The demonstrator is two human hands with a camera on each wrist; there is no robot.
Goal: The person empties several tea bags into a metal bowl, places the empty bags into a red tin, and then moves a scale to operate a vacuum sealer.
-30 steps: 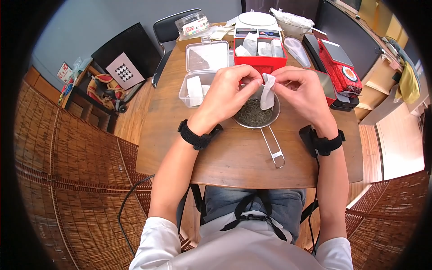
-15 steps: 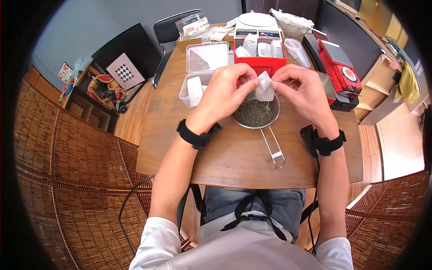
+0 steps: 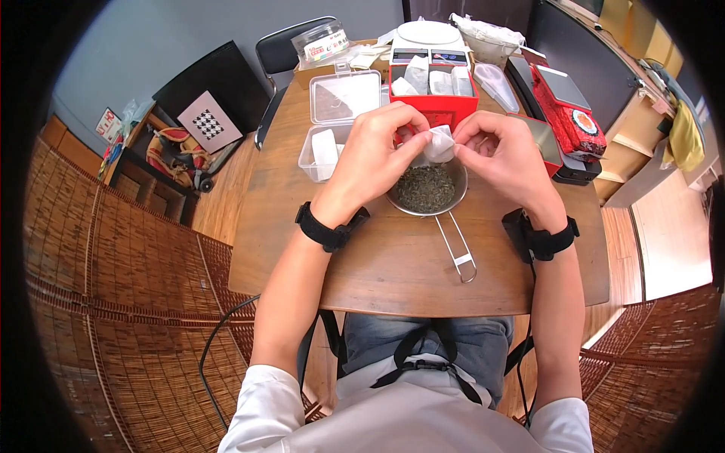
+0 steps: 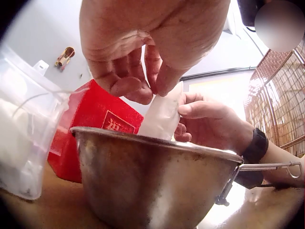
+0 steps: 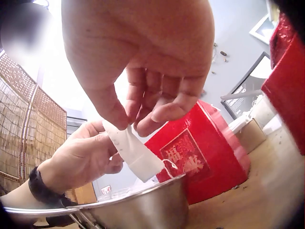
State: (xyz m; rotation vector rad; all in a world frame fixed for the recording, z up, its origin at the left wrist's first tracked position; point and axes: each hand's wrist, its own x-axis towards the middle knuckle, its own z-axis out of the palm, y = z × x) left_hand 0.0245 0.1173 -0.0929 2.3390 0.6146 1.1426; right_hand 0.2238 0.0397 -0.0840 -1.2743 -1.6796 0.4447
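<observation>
A white tea bag [image 3: 439, 145] with a thin string is pinched at its top by both hands. My left hand [image 3: 387, 145] holds one side of it between thumb and fingers. My right hand [image 3: 501, 149] pinches the other side with thumb and forefinger, the remaining fingers loosely curled. Under the hands stands a steel bowl [image 4: 147, 176] with a wire handle [image 3: 462, 260] pointing toward the body. Dried, crumbled tea leaves [image 3: 424, 190] lie inside it. The bag's lower edge hangs close to the bowl's far rim, its string [image 5: 170, 167] trailing there.
Behind the bowl stands a red box [image 3: 458, 108] filled with several white packets. At left is a clear plastic box [image 3: 308, 160] with its lid raised and white bags inside. Farther back sits a white kitchen scale [image 3: 429, 32]. A red bag [image 3: 580, 132] lies at the right edge.
The tea bag has turned from a narrow, edge-on hang to facing the head camera, and has risen slightly. Both hands keep their pinch. The bowl stays put.
</observation>
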